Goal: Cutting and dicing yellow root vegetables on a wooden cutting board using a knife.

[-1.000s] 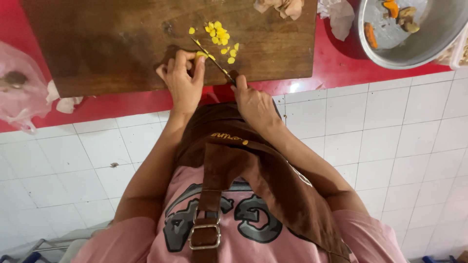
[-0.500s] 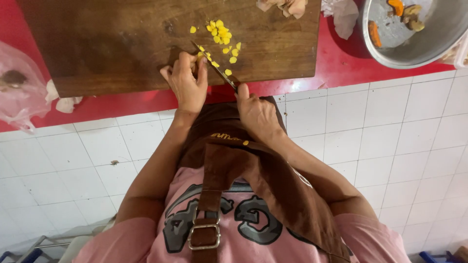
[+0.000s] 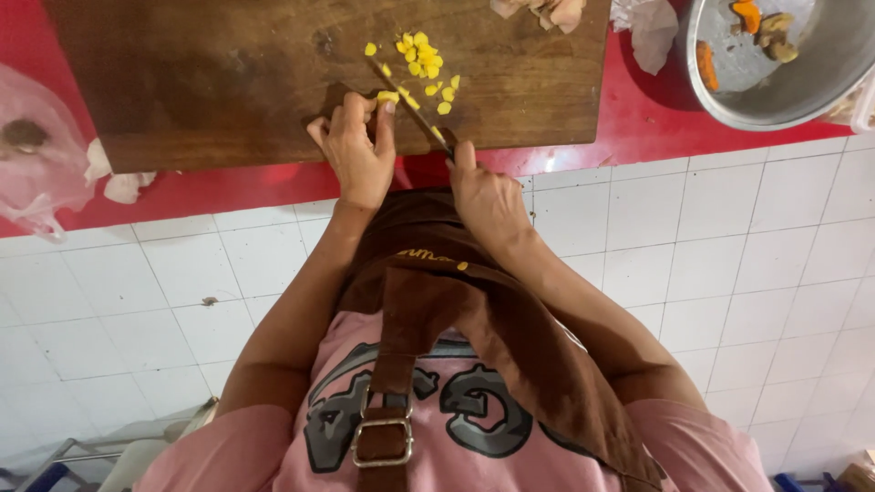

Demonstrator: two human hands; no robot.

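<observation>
My left hand [image 3: 354,153] rests at the near edge of a dark wooden cutting board [image 3: 219,73], its fingertips pinning a small yellow piece [image 3: 388,96]. My right hand [image 3: 483,193] grips the handle of a knife [image 3: 412,102], whose thin blade slants across the board right beside those fingertips. A small heap of chopped yellow bits [image 3: 423,62] lies just beyond the blade. A brown apron over a pink shirt fills the lower view.
The board lies on a red counter [image 3: 638,114]. A metal bowl [image 3: 802,87] with orange pieces stands at the right. A clear plastic bag [image 3: 36,155] and pale scraps [image 3: 118,185] lie at the left. Peelings [image 3: 547,11] lie at the board's far edge; white tiles below.
The knife blade has shifted a little along the yellow piece between cuts, and my left fingers have crept back with it. Both hands stay at the same spot on the board.
</observation>
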